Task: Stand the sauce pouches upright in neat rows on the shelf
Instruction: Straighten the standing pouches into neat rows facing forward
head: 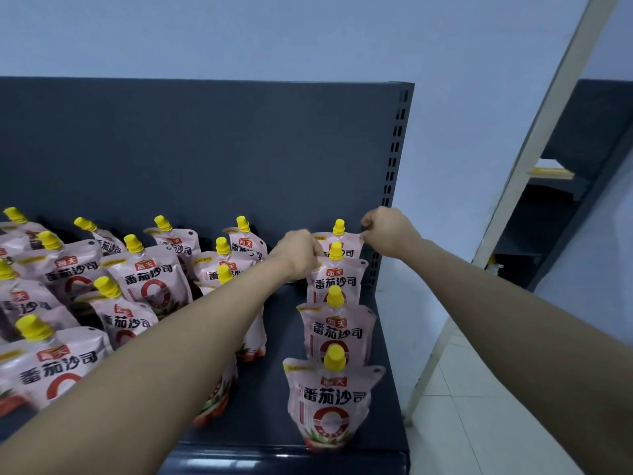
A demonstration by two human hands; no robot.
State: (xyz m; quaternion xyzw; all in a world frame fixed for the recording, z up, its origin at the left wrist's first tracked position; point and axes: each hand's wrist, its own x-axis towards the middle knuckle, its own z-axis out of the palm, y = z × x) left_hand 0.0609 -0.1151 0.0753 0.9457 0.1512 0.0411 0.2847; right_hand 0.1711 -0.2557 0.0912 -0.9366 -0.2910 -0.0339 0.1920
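Dark shelf (267,430): both hands (298,252) (387,229) pinch rearmost pouch (346,243).

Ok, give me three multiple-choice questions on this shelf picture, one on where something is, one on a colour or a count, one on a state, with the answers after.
1. Where is the pouch that both hands hold?
A. back of the right-hand row
B. front of that row
C. on the floor

2. What colour are the pouch caps?
A. red
B. yellow
C. green

3. How do the right-hand row's pouches stand?
A. flat
B. upside down
C. upright

Answers: 1 A, the left hand and right hand pinch the top corners of the rearmost pouch by the back panel. 2 B, each cap is yellow. 3 C, the front pouch has its cap on top.
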